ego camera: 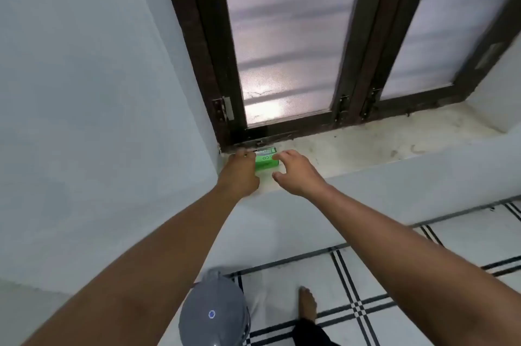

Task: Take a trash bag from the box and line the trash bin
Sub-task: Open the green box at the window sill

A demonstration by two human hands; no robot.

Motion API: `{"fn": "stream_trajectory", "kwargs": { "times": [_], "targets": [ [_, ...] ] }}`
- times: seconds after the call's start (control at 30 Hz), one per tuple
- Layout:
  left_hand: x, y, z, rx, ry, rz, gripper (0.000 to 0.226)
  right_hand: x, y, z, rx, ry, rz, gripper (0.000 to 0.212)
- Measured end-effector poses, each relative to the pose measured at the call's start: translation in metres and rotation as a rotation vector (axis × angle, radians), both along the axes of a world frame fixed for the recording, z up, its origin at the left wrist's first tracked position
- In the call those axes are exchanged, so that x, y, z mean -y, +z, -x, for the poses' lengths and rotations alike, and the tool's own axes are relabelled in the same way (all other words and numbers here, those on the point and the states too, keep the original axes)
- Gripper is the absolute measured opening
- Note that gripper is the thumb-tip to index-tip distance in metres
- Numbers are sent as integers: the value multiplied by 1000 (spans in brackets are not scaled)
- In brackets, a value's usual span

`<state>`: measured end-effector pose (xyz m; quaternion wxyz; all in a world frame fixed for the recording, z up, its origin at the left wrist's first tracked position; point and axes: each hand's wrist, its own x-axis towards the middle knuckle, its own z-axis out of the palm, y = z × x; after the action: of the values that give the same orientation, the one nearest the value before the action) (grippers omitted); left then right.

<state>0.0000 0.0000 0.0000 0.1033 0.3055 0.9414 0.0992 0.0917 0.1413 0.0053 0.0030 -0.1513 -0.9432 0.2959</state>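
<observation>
Box point(266, 163) lying flat on sill point(366, 145), long axis along window | we are pinching its left end with left hand point(239, 173) | right hand point(296, 173) hovering spread, apart | bin point(214, 314) standing below

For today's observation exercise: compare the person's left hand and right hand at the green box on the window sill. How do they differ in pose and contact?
The left hand lies at the green box's left end, fingers curled at its top corner; the right hand is at its right side, fingers spread and relaxed. The left seems to grip something; the right holds nothing. Both reach over the window sill.
</observation>
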Motion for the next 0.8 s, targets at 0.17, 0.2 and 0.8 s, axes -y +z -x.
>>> {"fn": "stream_trajectory", "kwargs": {
  "times": [0.17,0.2,0.8],
  "targets": [
    [-25,-12,35,31,157,145,69,-28,-25,52,77,96,-45,57],
    [-27,-15,40,44,185,151,67,-31,-28,60,84,117,-53,59],
    [-64,5,78,225,252,-478,72,-81,-33,104,-84,186,161,61]
  ]
}}
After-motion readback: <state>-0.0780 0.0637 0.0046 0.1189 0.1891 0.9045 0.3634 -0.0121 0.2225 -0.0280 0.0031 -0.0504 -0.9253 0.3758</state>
